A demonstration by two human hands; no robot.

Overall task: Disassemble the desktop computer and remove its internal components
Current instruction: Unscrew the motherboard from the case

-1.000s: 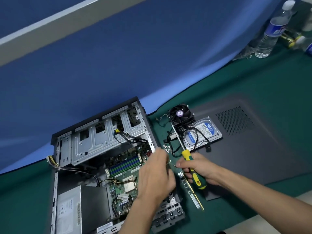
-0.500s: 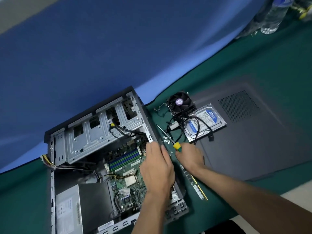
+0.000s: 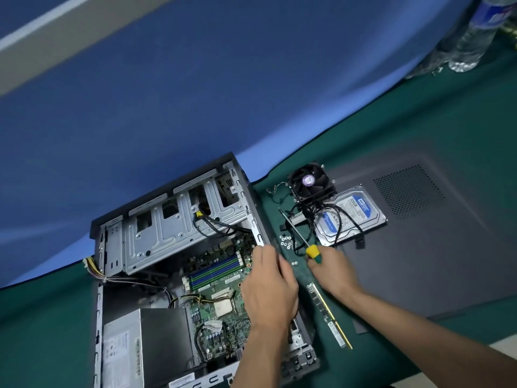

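Head view
Computer case: lies open on its side on the green table, at the lower left, close against the blue backdrop; grey metal frame, side cover off.
Inside the case: bare silver drive cage at the far end; green circuit board with blue and white memory slots and an uncovered silver processor; grey power supply at the near left, with yellow and black wires spilling out of the left wall.
Left hand: rests over the case's right wall, fingers fairly straight and together, tips at the wall's top edge; nothing visibly gripped.
Right hand: curled round the yellow-and-green handle of a screwdriver, whose shaft points away toward the fan.
Removed parts: black cooler fan and blue-labelled hard drive with black cables, on the edge of the grey side panel; small silver screws just beside the case; a memory stick on the table under the right forearm.
Far right corner: a clear water bottle.
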